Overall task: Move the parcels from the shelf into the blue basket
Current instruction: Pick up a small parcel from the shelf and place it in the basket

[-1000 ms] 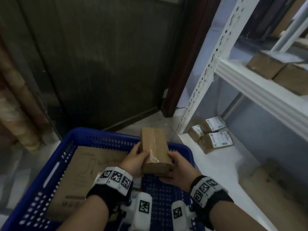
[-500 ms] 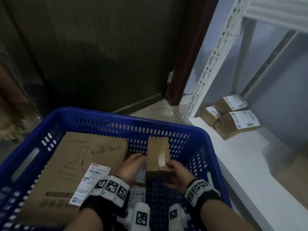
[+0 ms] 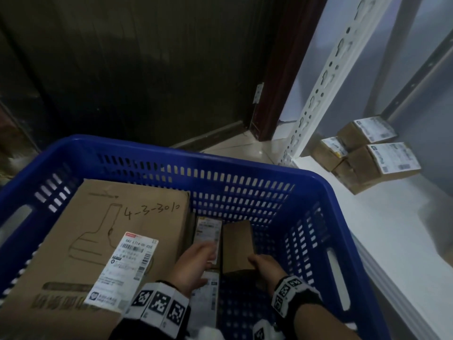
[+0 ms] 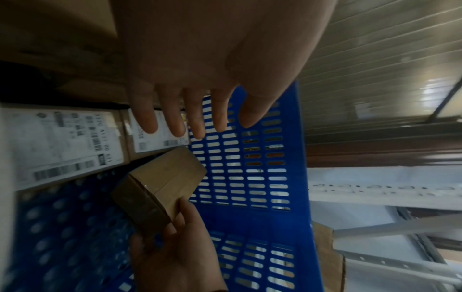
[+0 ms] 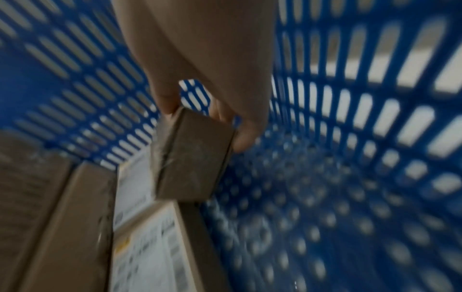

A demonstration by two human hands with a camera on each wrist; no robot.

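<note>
Now the right hand [image 3: 263, 266] pinches the near end of a small parcel [image 3: 237, 246], thumb on one side and fingers on the other, low inside the blue basket [image 3: 245, 165] near its right wall. The left hand [image 3: 196, 263] is released, fingers straight, hovering over a labelled parcel [image 3: 207, 233] just beside it. To finish well, I would lower the small parcel flat onto the basket floor, snug against the labelled parcel, then let go without dropping it. A big box [image 3: 98, 241] along the left wall bears handwriting "4-3-3010" and a barcode label, mostly too blurred to read. Three parcels [image 3: 367, 153] remain at the shelf's [image 3: 392, 229] far corner.
</note>
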